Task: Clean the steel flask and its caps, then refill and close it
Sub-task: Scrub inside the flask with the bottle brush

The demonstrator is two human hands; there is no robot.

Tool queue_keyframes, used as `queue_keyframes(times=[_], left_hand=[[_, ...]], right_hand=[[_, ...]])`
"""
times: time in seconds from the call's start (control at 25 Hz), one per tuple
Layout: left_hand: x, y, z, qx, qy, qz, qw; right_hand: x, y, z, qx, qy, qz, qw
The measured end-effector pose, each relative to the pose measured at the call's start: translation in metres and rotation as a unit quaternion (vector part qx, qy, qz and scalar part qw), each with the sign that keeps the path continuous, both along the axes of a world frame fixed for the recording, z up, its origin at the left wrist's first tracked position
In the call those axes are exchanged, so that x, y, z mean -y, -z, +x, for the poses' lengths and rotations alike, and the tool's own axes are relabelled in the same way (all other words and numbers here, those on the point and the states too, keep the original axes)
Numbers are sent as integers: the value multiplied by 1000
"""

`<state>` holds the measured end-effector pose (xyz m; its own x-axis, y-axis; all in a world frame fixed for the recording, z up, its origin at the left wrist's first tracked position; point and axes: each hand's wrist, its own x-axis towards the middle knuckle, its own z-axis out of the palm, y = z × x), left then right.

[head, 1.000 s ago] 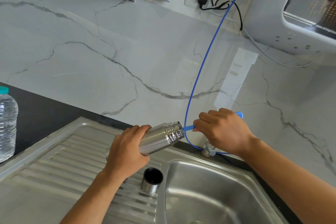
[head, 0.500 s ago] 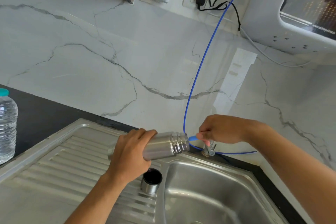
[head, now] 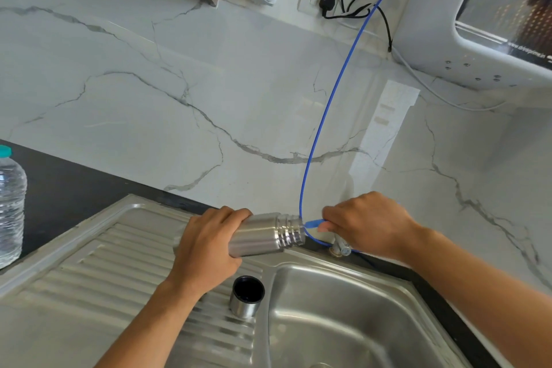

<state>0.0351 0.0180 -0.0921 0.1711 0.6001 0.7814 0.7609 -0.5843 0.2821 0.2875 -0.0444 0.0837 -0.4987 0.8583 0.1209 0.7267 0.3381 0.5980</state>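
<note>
Left hand (head: 206, 251): wrapped around the steel flask (head: 263, 234), tipped sideways over the sink (head: 343, 293).
Right hand (head: 367, 224): pinches the blue tap lever (head: 313, 222) at its mouth.
Cap (head: 246, 296): off, on the drainboard.
Left: filling, closing.

Your view is bright and evenly lit by soft daylight, with only faint shadows under your hands. Just right of your grip on the flask (head: 265, 234), a pale glare strip runs up the marble wall (head: 179, 75). Below the grip, the sink (head: 343, 308) throws soft highlights. Wide-angle bending curves the edges; the far corners look slightly soft.
</note>
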Motion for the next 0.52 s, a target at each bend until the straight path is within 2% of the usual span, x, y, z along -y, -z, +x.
queue_keyframes(times=[0.04,0.12,0.16,0.2,0.4,0.48,0.52], left_hand=[[1,-1,1,-5,2,9,1000],[-1,-3,-1,4,-5,12,1000],[-2,-2,-2,11,-14,7,1000],[-3,-1,-2,20,-21,5,1000],[4,2,10,31,-5,11,999],[3,0,8,32,-15,1,999],[1,1,6,40,-22,-4,999]], right_hand=[[1,-8,11,-30,25,-47,998],[1,-27,31,-164,85,-160,970],[0,-33,38,-220,111,-191,950],[-3,-36,37,-237,122,-205,942],[-22,-24,-3,-209,115,-229,944],[-20,-19,-10,-193,105,-175,960],[-18,-18,-9,-143,82,-99,981]])
